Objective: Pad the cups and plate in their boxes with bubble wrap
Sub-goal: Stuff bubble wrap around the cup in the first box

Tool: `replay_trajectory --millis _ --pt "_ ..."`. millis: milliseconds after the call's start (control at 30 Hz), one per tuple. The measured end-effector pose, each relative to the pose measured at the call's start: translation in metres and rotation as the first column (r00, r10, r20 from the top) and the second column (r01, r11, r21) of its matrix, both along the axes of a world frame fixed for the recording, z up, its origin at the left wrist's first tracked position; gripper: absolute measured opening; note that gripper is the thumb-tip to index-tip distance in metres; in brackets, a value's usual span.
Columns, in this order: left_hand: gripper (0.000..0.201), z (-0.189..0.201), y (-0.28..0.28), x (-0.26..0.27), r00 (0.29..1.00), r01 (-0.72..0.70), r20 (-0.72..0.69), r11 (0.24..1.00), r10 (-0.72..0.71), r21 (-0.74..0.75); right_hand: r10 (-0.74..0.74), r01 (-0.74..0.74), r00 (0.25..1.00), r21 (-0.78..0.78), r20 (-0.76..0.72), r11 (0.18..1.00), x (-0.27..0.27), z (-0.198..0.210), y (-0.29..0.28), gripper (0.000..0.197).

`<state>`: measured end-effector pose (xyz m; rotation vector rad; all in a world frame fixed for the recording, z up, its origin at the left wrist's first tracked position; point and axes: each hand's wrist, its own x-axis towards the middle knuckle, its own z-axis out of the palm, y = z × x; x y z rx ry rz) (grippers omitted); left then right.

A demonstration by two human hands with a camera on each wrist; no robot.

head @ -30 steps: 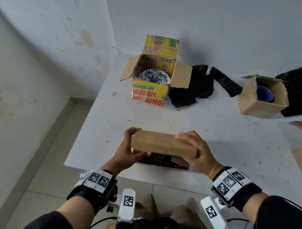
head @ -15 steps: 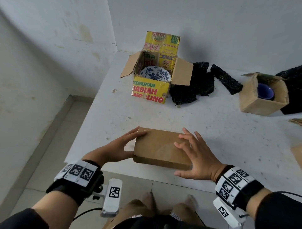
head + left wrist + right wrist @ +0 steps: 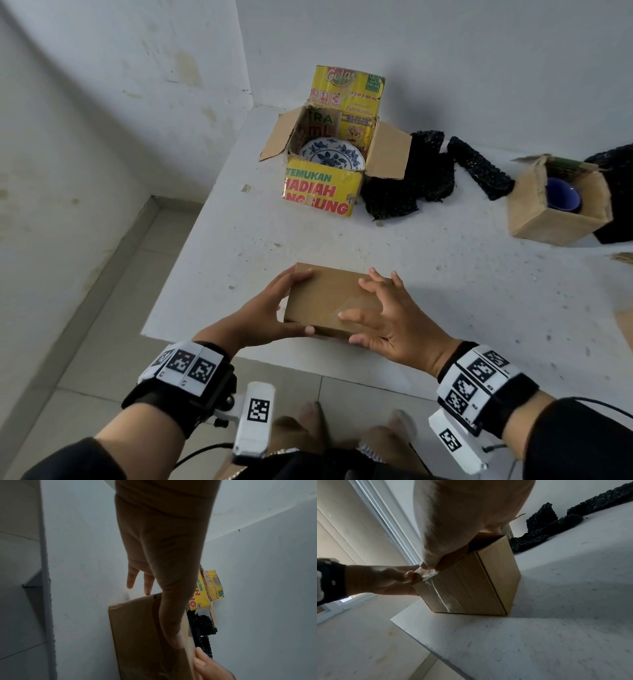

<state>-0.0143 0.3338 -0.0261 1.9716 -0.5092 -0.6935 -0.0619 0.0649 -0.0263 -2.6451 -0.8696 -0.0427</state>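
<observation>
A closed brown box [image 3: 329, 298] sits at the table's near edge. My left hand [image 3: 270, 315] grips its left end, fingers on the top corner and thumb along the front. My right hand [image 3: 380, 318] has curled fingers on the lid and its thumb at the front edge, beside a strip of clear tape [image 3: 428, 574]. A yellow box [image 3: 322, 192] holds a blue-patterned plate [image 3: 330, 154]. At the far right a small brown box [image 3: 548, 222] holds a blue cup [image 3: 561, 195]. Black bubble wrap [image 3: 407, 178] lies between them.
The white table [image 3: 445, 274] stands in a corner, with walls behind and to the left. Its front edge runs just under my hands, with tiled floor [image 3: 102, 325] below. More black wrap [image 3: 616, 192] lies behind the cup box. Cardboard scraps [image 3: 623, 322] sit at the right edge.
The flap came down over black wrap inside the brown box, closing it. My hands went from flat on the lid to gripping its left end and near edge.
</observation>
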Motion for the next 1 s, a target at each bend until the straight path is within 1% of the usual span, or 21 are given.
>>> replay_trajectory --millis 100,233,467,533,600,667,833,1000 --pt "0.086 0.001 0.001 0.002 1.000 0.001 -0.012 1.000 -0.002 -0.026 0.000 0.000 1.000 0.001 0.007 1.000 0.001 0.002 0.000 0.035" --pt "0.088 -0.002 0.001 -0.001 1.000 -0.012 -0.006 0.999 0.012 -0.038 0.002 -0.001 0.999 -0.026 0.036 1.000 -0.001 -0.001 0.001 0.034" --pt "0.090 -0.011 0.001 -0.005 0.995 -0.011 0.099 1.000 0.010 0.001 -0.004 0.010 0.997 -0.085 0.074 0.996 -0.003 -0.010 0.001 0.034" --pt "0.087 -0.011 0.000 -0.006 0.995 0.000 0.101 1.000 -0.001 0.016 0.001 0.008 0.997 -0.109 0.081 0.994 -0.007 -0.013 -0.001 0.040" --pt "0.078 -0.010 -0.001 -0.007 0.997 -0.031 0.066 0.999 0.031 0.009 0.004 0.010 0.995 -0.139 0.100 0.990 -0.010 -0.016 -0.001 0.045" --pt "0.073 -0.013 -0.003 -0.009 0.997 -0.064 0.054 0.998 0.064 -0.003 -0.006 0.027 0.991 -0.164 0.130 0.986 -0.010 -0.017 0.000 0.045" --pt "0.068 -0.016 -0.011 -0.019 0.986 -0.114 0.113 0.992 0.119 -0.047 -0.012 0.037 0.989 -0.161 0.150 0.986 -0.013 -0.018 0.002 0.042" --pt "0.061 -0.017 -0.016 -0.026 0.972 -0.161 0.165 0.985 0.170 -0.065 -0.027 0.052 0.991 -0.189 0.132 0.981 -0.015 -0.017 0.007 0.046"
